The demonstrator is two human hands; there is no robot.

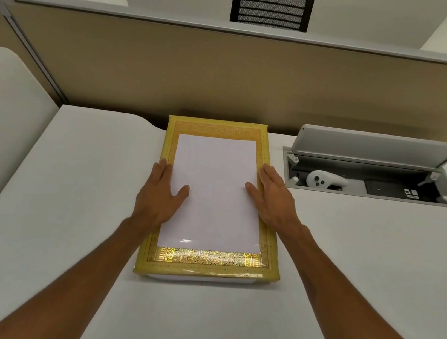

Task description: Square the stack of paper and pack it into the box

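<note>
A stack of white paper (214, 194) lies flat on a gold-patterned box (208, 262) in the middle of the white desk (68, 205). The left hand (160, 192) and right hand (271, 196) press flat against the stack's long edges, fingers extended, thumbs on the top sheet, gripping nothing. Faint printing along the box's far border is unreadable. In an open cable tray (373, 176), a white controller (325, 180) lies beside small illegible labels.
</note>
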